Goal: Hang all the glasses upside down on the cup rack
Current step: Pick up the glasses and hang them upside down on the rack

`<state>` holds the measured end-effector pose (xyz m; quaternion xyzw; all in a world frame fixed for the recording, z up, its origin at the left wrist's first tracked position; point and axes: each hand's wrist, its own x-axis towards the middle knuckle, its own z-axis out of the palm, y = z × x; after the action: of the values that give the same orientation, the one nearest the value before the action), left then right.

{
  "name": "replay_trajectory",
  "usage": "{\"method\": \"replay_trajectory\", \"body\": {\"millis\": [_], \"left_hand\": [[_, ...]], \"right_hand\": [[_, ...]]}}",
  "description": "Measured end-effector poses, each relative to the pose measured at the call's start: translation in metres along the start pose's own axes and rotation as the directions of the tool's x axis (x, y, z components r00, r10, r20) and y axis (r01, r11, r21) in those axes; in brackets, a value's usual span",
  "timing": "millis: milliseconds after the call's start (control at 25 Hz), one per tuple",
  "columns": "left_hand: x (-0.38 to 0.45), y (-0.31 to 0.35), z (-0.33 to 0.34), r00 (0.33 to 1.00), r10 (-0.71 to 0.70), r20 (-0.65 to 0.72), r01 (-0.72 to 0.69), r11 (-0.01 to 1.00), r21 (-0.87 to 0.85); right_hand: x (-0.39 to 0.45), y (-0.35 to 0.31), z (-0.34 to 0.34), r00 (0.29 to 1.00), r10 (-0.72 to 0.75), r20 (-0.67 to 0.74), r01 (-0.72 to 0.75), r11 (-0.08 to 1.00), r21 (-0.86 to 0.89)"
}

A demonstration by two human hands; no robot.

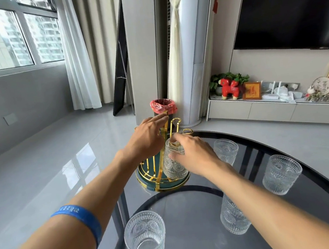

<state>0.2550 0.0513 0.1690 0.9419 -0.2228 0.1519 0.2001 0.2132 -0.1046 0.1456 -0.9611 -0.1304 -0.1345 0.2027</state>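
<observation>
Now glass (175,163) upside down, upright.

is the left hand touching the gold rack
Touching. The head view shows the left hand with fingertips resting on a tall gold prong of the cup rack, with no gap visible.

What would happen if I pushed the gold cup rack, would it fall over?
Probably not easily: the cup rack has a wide round base. It may slide, since the glass table looks smooth. Its tall thin prongs could make it wobble, which may be why the left hand is holding one.
</observation>
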Motion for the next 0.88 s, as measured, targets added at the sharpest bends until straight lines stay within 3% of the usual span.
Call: {"method": "replay_trajectory", "body": {"millis": [120,200,320,400,440,480,560,600,640,720,800,880], "left_hand": [[-0.039,0.013,-0.006,0.996,-0.033,-0.086,0.02,0.989,-0.147],[-0.089,0.014,-0.007,0.99,-0.063,-0.123,0.027,0.962,-0.271],[-0.172,0.014,-0.005,0.986,-0.12,0.117,0.152,0.934,-0.324],[-0.208,0.015,0.002,0.945,-0.103,0.312,0.188,0.949,-0.255],[-0.217,0.016,0.006,0.933,-0.103,0.345,0.182,0.961,-0.207],[-0.221,0.017,0.01,0.934,-0.119,0.337,0.187,0.967,-0.174],[-0.22,0.019,0.013,0.941,-0.205,0.268,0.253,0.955,-0.158],[-0.217,0.023,0.011,0.947,-0.233,0.221,0.269,0.952,-0.148],[-0.216,0.026,0.01,0.957,-0.24,0.164,0.262,0.957,-0.127],[-0.215,0.038,0.007,0.987,-0.161,0.014,0.162,0.98,-0.117],[-0.214,0.049,0.003,0.992,-0.002,-0.125,-0.021,0.983,-0.18],[-0.208,0.063,0.001,0.963,0.165,-0.211,-0.197,0.971,-0.139]], "right_hand": [[-0.01,-0.001,-0.001,0.997,0.035,0.064,-0.04,0.996,0.085],[-0.027,0.0,0.0,0.998,0.067,-0.007,-0.065,0.987,0.144],[-0.075,-0.005,0.009,0.96,0.065,-0.272,0.003,0.97,0.244],[-0.106,-0.012,0.014,0.94,0.057,-0.336,0.063,0.94,0.335],[-0.12,-0.014,0.016,0.946,0.067,-0.318,0.066,0.919,0.388],[-0.13,-0.016,0.016,0.958,0.105,-0.268,0.022,0.901,0.433],[-0.147,-0.02,0.015,0.956,0.291,-0.03,-0.235,0.824,0.516],[-0.154,-0.022,0.011,0.904,0.395,0.166,-0.416,0.716,0.561],[-0.16,-0.025,0.011,0.805,0.448,0.389,-0.592,0.56,0.58],[-0.172,-0.032,0.006,0.617,0.35,0.705,-0.787,0.273,0.553],[-0.171,-0.039,0.002,0.581,0.189,0.791,-0.812,0.065,0.581],[-0.163,-0.041,-0.007,0.653,0.14,0.744,-0.744,-0.062,0.665]]}}
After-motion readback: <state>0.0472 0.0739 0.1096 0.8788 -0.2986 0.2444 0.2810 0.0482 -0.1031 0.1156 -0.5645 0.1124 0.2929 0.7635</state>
